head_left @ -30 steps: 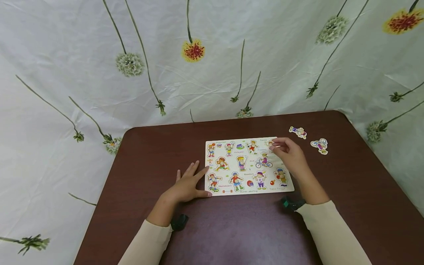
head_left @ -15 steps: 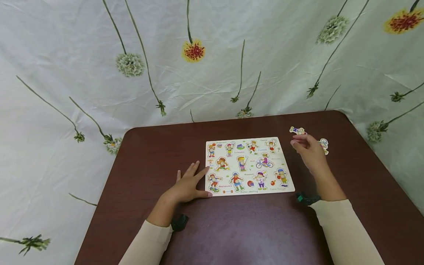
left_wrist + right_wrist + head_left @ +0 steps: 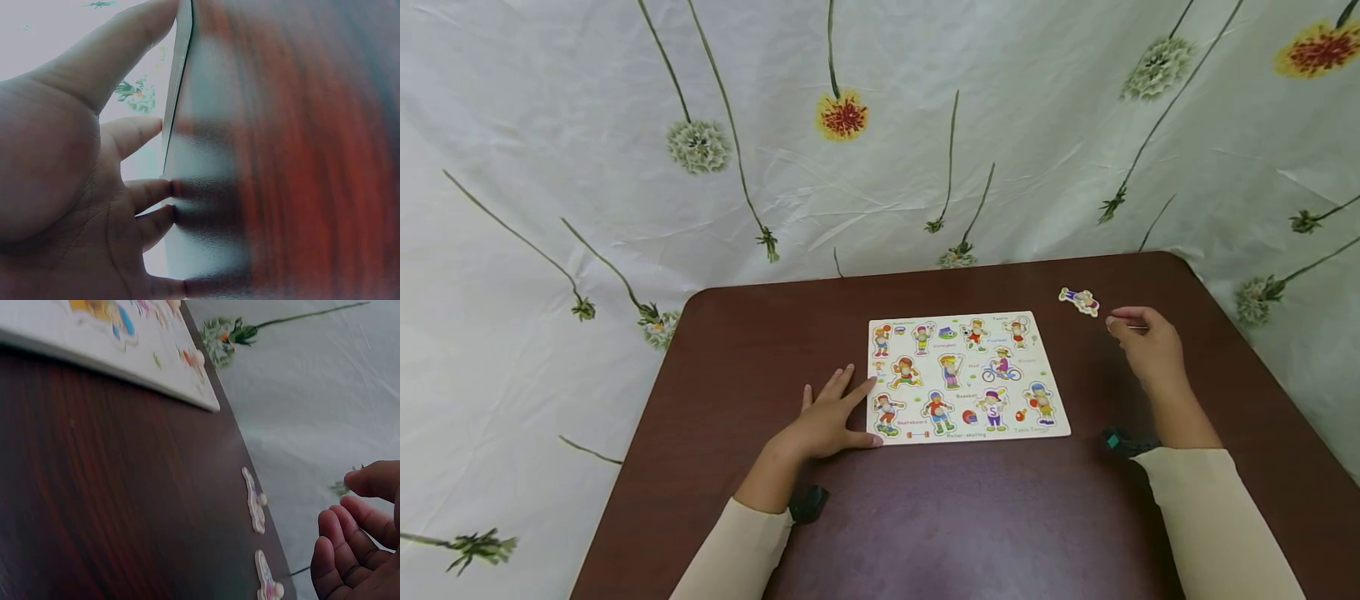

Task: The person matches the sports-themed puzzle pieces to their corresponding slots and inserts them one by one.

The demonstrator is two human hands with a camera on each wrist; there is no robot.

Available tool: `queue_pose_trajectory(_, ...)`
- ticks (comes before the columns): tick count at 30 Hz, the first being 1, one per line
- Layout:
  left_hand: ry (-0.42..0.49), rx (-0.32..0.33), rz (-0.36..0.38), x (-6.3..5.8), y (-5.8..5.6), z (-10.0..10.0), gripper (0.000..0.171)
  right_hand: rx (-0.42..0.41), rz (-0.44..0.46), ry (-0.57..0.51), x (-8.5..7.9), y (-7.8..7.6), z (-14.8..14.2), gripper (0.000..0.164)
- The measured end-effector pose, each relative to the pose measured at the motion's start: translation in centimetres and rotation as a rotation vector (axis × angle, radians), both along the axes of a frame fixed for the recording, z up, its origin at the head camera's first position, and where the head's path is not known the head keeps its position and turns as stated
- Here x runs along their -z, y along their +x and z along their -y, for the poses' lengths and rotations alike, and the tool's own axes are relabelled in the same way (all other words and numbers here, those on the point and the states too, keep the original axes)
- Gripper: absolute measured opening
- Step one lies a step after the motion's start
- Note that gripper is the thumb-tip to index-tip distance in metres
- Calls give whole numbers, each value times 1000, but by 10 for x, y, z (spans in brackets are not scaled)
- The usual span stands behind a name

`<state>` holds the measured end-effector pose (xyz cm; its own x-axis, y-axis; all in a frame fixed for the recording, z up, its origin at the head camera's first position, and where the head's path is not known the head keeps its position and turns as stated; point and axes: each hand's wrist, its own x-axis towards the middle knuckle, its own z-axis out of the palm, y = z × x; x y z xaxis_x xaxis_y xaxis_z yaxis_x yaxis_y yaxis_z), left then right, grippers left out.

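- While the table (image 3: 925,533) gives a flat, dark surface, its right edge is near the two loose pieces, so a careless sweep of the right hand (image 3: 1150,350) could, I judge, push one off onto the floor.
- Puzzle board (image 3: 966,377) lies flat in the middle of the table; the left hand (image 3: 823,421) lies flat and relaxed, fingertips against the board's left edge, grasping nothing. If that pressure lets go, the board may slide when a piece is pressed in.
- Right hand hovers well to the right of the board with fingers loosely curled and nothing between them; the right wrist view shows the fingers (image 3: 350,550) apart from the pieces. A rushed pinch on such thin, flat cutouts could slip.
- First loose piece (image 3: 1078,300) lies just left of the right hand, easily nudged by the knuckles.
- Second loose piece (image 3: 267,581) sits under or beside the hand, hidden in the head view; its small peg is the likeliest grip point, and missing it could flip the piece face down.
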<state>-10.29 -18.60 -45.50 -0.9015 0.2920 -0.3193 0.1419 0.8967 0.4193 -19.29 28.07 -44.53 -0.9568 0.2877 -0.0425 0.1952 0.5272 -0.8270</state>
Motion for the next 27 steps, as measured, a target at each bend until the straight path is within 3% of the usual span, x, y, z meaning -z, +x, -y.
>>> queue_pose_trajectory(10, 6, 4, -5, 0, 0, -1, 95, -15, 62, 38, 7, -8, -29, 47)
queue_pose_trajectory(27, -3, -2, -3, 1, 1, 0, 94, -89, 265, 297, 9, -25, -47, 50)
